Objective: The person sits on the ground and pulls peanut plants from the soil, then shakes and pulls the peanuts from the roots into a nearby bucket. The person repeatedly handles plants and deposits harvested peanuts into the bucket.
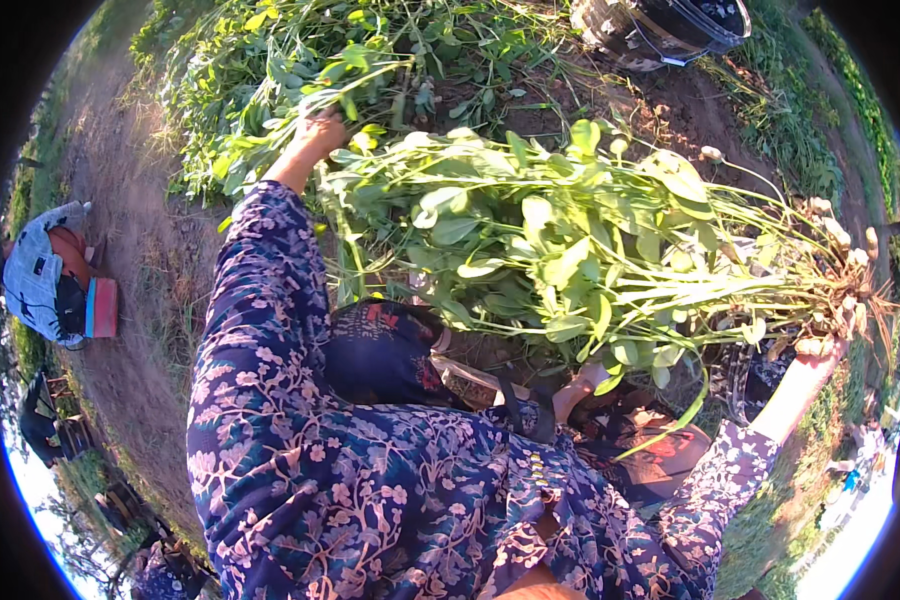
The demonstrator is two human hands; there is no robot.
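A leafy bundle of peanut plants (pixel 562 232) stretches across in front of me, its leaves to the left. Pale pods and thin roots (pixel 844 300) cluster at its right end. My right hand (pixel 821 361) grips the bundle at that root end, the fingers partly hidden by pods. Out to the upper left, my left hand (pixel 321 135) is among the leaves and stems of a heap of green plants (pixel 270 82). Foliage hides its fingers, so whether it grips any stems is unclear.
A dark bucket with a wire handle (pixel 656 34) stands at the top right. Under the bundle's right end is another dark container (pixel 765 379), partly hidden. To the left, a person (pixel 52 277) is on the bare soil track (pixel 131 217). My patterned trouser leg (pixel 382 352) is beneath the leaves.
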